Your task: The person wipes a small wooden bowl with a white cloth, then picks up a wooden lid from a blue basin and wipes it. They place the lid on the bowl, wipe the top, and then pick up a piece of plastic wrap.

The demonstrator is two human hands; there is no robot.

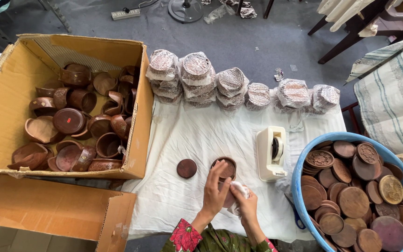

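White cloth (197, 140) covers the work table. Both hands meet near its front edge: the left hand (214, 189) grasps a round brown wooden bowl (226, 168), the right hand (246, 203) clutches a white rag (239, 189). A small round brown wooden lid (186, 168) lies just beside.

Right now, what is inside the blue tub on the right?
The blue tub holds a heap of round brown wooden lids, some carved, some plain, lying flat and overlapping. The heap covers whatever lies beneath it and the tub's bottom.
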